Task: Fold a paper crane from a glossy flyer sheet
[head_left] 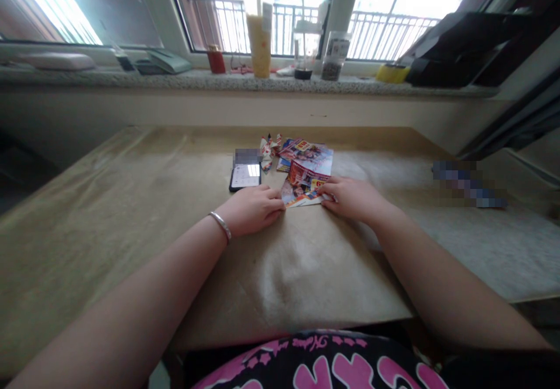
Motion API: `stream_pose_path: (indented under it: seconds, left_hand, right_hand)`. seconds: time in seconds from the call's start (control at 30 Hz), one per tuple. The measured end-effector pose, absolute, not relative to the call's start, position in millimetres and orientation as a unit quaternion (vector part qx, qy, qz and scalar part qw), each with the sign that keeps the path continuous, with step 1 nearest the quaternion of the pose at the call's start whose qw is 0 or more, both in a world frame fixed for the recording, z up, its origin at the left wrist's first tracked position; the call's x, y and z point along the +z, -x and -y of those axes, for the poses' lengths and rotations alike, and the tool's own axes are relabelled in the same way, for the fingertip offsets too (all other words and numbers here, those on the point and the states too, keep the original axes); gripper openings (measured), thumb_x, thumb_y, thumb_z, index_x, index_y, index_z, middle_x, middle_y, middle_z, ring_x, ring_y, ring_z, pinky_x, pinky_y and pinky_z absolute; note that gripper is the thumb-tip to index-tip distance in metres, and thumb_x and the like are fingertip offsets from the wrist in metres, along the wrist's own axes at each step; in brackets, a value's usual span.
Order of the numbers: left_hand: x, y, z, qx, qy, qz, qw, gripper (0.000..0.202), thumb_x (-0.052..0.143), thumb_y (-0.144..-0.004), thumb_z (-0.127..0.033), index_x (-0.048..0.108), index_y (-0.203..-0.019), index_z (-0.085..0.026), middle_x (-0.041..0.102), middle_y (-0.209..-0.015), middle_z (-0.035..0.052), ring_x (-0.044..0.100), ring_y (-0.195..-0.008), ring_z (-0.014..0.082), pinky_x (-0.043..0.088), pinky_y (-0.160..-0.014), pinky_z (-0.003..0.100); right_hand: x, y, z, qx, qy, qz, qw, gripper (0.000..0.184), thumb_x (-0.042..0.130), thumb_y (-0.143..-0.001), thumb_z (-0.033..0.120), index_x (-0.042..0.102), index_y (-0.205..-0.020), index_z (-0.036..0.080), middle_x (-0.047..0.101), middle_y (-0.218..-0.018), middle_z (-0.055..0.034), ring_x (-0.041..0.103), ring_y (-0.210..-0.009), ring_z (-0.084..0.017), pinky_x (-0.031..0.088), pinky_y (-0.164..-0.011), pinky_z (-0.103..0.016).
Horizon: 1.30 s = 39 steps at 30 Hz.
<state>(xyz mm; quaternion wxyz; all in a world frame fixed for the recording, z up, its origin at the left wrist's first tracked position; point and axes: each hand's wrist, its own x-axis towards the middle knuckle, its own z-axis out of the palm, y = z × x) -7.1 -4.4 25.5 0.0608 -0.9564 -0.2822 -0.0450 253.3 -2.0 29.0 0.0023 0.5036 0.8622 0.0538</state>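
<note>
A colourful printed sheet of paper lies on the table, its near edge partly folded. My left hand pinches its near left corner, fingers pressed together. On the near right side of the same sheet, my right hand has its thumb and fingers closed on the edge. More printed sheets lie just behind it. A small folded paper figure stands to their left. Beside it, a phone with a lit screen rests near my left hand. A silver bangle circles my left wrist.
The table has a glossy tan cover and meets the wall below a window. On the stone sill stand a tall cup of yellow drink, clear containers, a red-capped jar and a black bag. A blurred item lies right.
</note>
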Motion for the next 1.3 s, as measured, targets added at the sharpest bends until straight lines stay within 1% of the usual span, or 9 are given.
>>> stream_pose_path:
  seconds: [0.13, 0.33, 0.53, 0.73, 0.9, 1.0, 1.07, 1.13, 1.3]
  left_hand:
    - [26.8, 12.4, 2.1, -0.052, 0.954, 0.293, 0.021, 0.023, 0.044, -0.088, -0.021, 0.066, -0.091, -0.020, 0.065, -0.096, 0.0053, 0.058, -0.088, 0.0167, 0.047, -0.080, 0.029]
    - [34.8, 13.0, 4.8, -0.046, 0.949, 0.313, -0.012, 0.022, 0.045, -0.081, -0.017, 0.067, -0.083, -0.018, 0.067, -0.089, 0.0042, 0.060, -0.086, 0.0166, 0.047, -0.079, 0.028]
    - [40.9, 4.4, 16.1, -0.063, 0.957, 0.275, -0.063, 0.020, 0.048, -0.076, -0.016, 0.068, -0.077, -0.019, 0.066, -0.084, 0.0044, 0.059, -0.083, 0.0160, 0.047, -0.075, 0.026]
    - [24.5, 0.1, 12.0, -0.129, 0.953, 0.275, -0.012, 0.025, 0.045, -0.085, -0.020, 0.066, -0.099, -0.022, 0.067, -0.095, 0.0045, 0.057, -0.090, 0.0166, 0.045, -0.080, 0.028]
    - [22.3, 3.0, 10.8, -0.126, 0.920, 0.367, 0.059, 0.047, 0.056, -0.081, -0.035, 0.052, -0.125, -0.021, 0.064, -0.115, 0.0066, 0.049, -0.111, 0.0263, 0.038, -0.095, 0.043]
    - [21.5, 6.4, 9.3, -0.114, 0.920, 0.369, 0.059, 0.048, 0.056, -0.080, -0.039, 0.055, -0.124, -0.019, 0.060, -0.122, 0.0078, 0.041, -0.124, 0.0288, 0.031, -0.104, 0.047]
    - [19.3, 8.4, 7.2, -0.108, 0.935, 0.335, 0.045, 0.037, 0.052, -0.084, -0.035, 0.060, -0.118, -0.024, 0.061, -0.123, 0.0032, 0.037, -0.129, 0.0272, 0.019, -0.110, 0.050]
    - [17.3, 9.7, 5.6, -0.107, 0.940, 0.321, 0.031, 0.037, 0.046, -0.086, -0.026, 0.059, -0.120, -0.026, 0.061, -0.123, 0.0010, 0.037, -0.130, 0.0250, 0.010, -0.113, 0.052]
    - [20.5, 9.4, 7.3, -0.084, 0.946, 0.314, -0.012, 0.044, 0.047, -0.082, -0.023, 0.055, -0.125, -0.025, 0.058, -0.128, 0.0026, 0.048, -0.123, 0.0207, 0.001, -0.115, 0.050]
  right_hand:
    - [27.8, -251.9, 2.1, 0.059, -0.518, -0.853, 0.006, 0.037, 0.046, -0.086, 0.038, 0.060, -0.118, 0.026, 0.062, -0.119, -0.0069, 0.061, -0.097, -0.023, 0.045, -0.070, -0.030]
    - [21.6, -255.0, -2.7, 0.045, -0.503, -0.862, -0.035, 0.045, 0.046, -0.086, 0.032, 0.052, -0.129, 0.021, 0.059, -0.126, -0.0089, 0.056, -0.109, -0.025, 0.044, -0.087, -0.034]
    - [11.0, -256.8, -13.2, 0.000, -0.458, -0.884, -0.096, 0.042, 0.046, -0.085, 0.021, 0.055, -0.126, 0.018, 0.061, -0.123, -0.0083, 0.053, -0.111, -0.021, 0.040, -0.096, -0.034]
    - [-1.8, -251.0, -20.4, -0.037, -0.446, -0.878, -0.167, 0.042, 0.042, -0.084, 0.013, 0.058, -0.123, 0.018, 0.061, -0.125, -0.0065, 0.052, -0.115, -0.019, 0.038, -0.101, -0.036]
    - [-2.1, -252.3, -20.4, -0.067, -0.415, -0.887, -0.189, 0.040, 0.048, -0.082, 0.016, 0.059, -0.121, 0.021, 0.063, -0.120, -0.0038, 0.055, -0.111, -0.019, 0.040, -0.099, -0.034]
    - [-1.4, -252.8, -19.8, -0.085, -0.414, -0.883, -0.202, 0.042, 0.052, -0.080, 0.018, 0.059, -0.122, 0.020, 0.064, -0.119, -0.0048, 0.056, -0.108, -0.020, 0.041, -0.096, -0.035]
    - [-2.4, -252.1, -20.2, -0.104, -0.416, -0.878, -0.215, 0.041, 0.053, -0.080, 0.019, 0.059, -0.121, 0.020, 0.065, -0.117, -0.0056, 0.056, -0.106, -0.020, 0.041, -0.095, -0.035]
    - [-4.1, -250.7, -20.9, -0.138, -0.426, -0.864, -0.231, 0.040, 0.052, -0.082, 0.022, 0.059, -0.122, 0.020, 0.065, -0.116, -0.0060, 0.058, -0.100, -0.019, 0.044, -0.091, -0.034]
    - [-2.1, -249.6, -21.3, -0.262, -0.483, -0.785, -0.287, 0.042, 0.042, -0.090, 0.034, 0.052, -0.127, 0.017, 0.066, -0.109, -0.0078, 0.062, -0.088, -0.016, 0.049, -0.079, -0.030]
